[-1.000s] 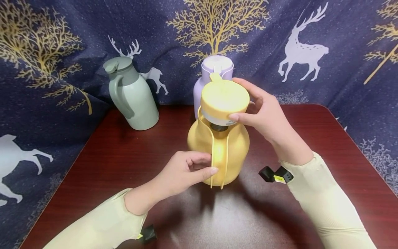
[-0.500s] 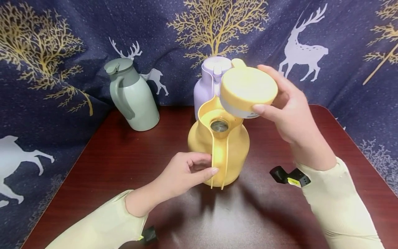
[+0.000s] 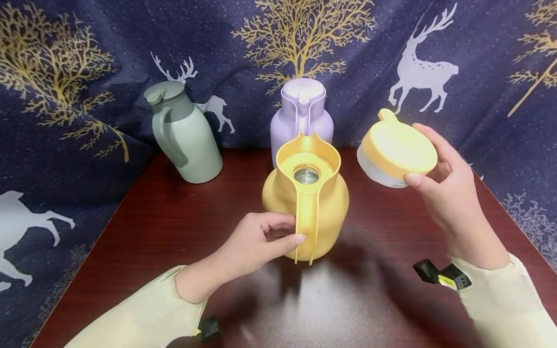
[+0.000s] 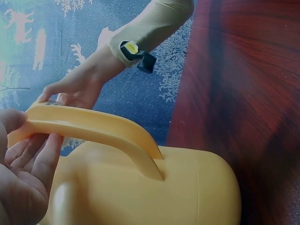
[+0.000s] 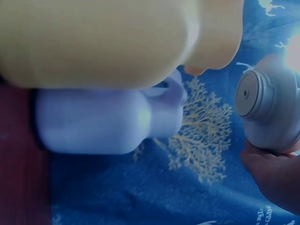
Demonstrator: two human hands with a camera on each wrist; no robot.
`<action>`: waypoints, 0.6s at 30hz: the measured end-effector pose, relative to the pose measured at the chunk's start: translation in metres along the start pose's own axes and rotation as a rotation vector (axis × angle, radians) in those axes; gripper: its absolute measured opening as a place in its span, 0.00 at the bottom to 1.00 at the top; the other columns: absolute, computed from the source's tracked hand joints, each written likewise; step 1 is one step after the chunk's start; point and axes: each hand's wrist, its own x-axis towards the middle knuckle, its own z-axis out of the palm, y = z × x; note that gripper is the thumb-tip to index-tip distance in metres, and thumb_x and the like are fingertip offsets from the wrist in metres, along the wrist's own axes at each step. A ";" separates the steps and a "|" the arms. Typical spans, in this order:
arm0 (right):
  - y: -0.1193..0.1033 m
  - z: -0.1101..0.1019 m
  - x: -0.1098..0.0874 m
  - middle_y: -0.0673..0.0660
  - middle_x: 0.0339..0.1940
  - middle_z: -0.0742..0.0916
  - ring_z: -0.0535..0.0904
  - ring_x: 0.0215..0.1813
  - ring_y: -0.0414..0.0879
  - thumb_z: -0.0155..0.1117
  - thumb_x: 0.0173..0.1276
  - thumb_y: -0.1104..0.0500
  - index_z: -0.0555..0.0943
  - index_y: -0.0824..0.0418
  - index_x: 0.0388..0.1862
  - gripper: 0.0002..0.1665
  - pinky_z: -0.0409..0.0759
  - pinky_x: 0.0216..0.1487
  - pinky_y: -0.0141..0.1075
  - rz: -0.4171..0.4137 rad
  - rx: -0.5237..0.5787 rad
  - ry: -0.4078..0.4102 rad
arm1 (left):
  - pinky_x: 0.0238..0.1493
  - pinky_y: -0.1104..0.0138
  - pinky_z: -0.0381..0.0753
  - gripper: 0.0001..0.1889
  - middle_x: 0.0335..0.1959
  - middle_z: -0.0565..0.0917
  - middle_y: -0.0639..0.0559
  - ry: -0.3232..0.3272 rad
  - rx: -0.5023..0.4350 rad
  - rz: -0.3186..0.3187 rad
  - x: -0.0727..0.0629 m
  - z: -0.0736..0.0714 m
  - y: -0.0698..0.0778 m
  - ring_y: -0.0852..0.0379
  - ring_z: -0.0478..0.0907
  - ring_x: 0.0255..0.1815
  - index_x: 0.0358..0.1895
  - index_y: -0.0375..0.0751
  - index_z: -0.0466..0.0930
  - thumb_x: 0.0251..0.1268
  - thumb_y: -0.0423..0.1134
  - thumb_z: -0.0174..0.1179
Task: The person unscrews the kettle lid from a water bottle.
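A yellow thermos jug (image 3: 332,208) stands upright on the table, its top uncovered and a round metal-lined mouth showing. My left hand (image 3: 256,239) grips the jug's handle (image 3: 307,222), thumb on the near side; the left wrist view shows the fingers wrapped around that handle (image 4: 98,129). To the right of the jug, my right hand (image 3: 452,198) holds the yellow lid (image 3: 400,147) by its side, raised above the table and tilted. In the right wrist view, the underside of the lid (image 5: 276,108) shows a pale threaded plug.
Behind the yellow jug stands a lilac thermos jug (image 3: 322,121). A pale green thermos jug (image 3: 191,140) with a grey-green top is at the back left. The dark red wooden table (image 3: 209,208) ends against a blue cloth (image 3: 243,29) printed with deer and trees.
The right hand has lifted the lid off the yellow jug's mouth and carried it to the right. The left hand keeps its hold on the handle, and the jug has stayed in place.
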 end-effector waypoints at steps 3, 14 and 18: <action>0.001 -0.009 -0.005 0.56 0.64 0.84 0.81 0.61 0.44 0.67 0.55 0.81 0.74 0.64 0.71 0.42 0.83 0.58 0.25 0.015 -0.052 0.004 | 0.48 0.68 0.89 0.15 0.47 0.90 0.34 0.003 0.002 0.017 -0.001 0.000 0.000 0.51 0.90 0.47 0.52 0.26 0.85 0.66 0.33 0.66; 0.005 -0.033 -0.022 0.48 0.63 0.84 0.80 0.59 0.37 0.63 0.55 0.86 0.74 0.57 0.72 0.47 0.81 0.53 0.19 0.106 -0.235 0.025 | 0.48 0.66 0.90 0.16 0.48 0.89 0.32 -0.007 0.022 0.002 0.002 -0.001 -0.001 0.48 0.90 0.48 0.53 0.25 0.84 0.65 0.31 0.65; 0.009 -0.044 -0.027 0.46 0.63 0.83 0.80 0.59 0.35 0.62 0.54 0.87 0.73 0.56 0.72 0.48 0.80 0.53 0.18 0.126 -0.265 0.015 | 0.48 0.66 0.90 0.16 0.48 0.89 0.32 -0.010 0.021 -0.003 0.003 -0.001 -0.004 0.49 0.90 0.47 0.53 0.26 0.84 0.65 0.31 0.65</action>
